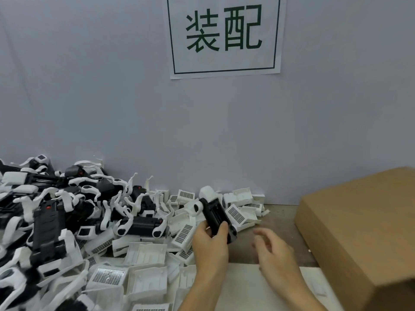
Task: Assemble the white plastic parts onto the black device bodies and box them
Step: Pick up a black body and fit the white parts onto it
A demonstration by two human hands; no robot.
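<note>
Grey wall (112, 97) bore a printed sign (224, 34), cardboard box (359, 232) sat at right, heap of white plastic parts (146, 254) and black bodies spread left, left hand (210, 243) gripped a black device body (216, 215) above the table, right hand (272, 249) blurred beside it, fingers loosely apart, holding nothing.

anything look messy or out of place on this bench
Nothing looks broken. The white plastic parts and black device bodies lie in one loose, tangled heap, unsorted. The left hand grips one black body; the blurred right hand holds nothing, beside the cardboard box.
</note>
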